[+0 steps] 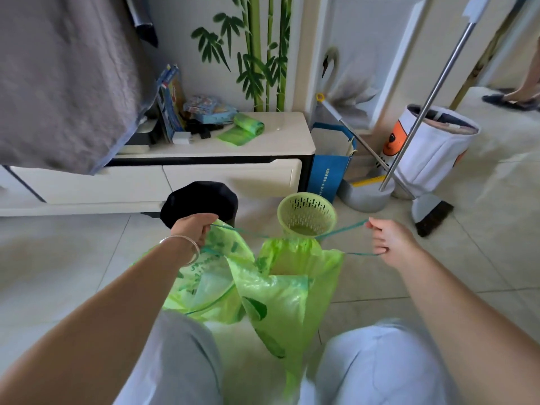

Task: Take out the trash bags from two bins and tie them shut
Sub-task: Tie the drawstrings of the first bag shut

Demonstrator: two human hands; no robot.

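A translucent green trash bag [286, 290] hangs in front of my knees, its mouth gathered by a thin green drawstring [248, 233] stretched sideways. My left hand [194, 229] grips the bag's left edge and one end of the string. My right hand [390, 242] pinches the other loop of the string, pulled out to the right. Behind the bag stands a small green perforated bin [306, 214] with no bag in it. To its left sits a second bin lined with a black bag [201, 200].
A low white cabinet [263, 147] runs behind the bins with a roll of green bags [244, 127] on top. At the right stand a blue paper bag [330, 171], a mop bucket [435, 150], a dustpan and brush [432, 211]. A person's feet [511, 100] show at far right.
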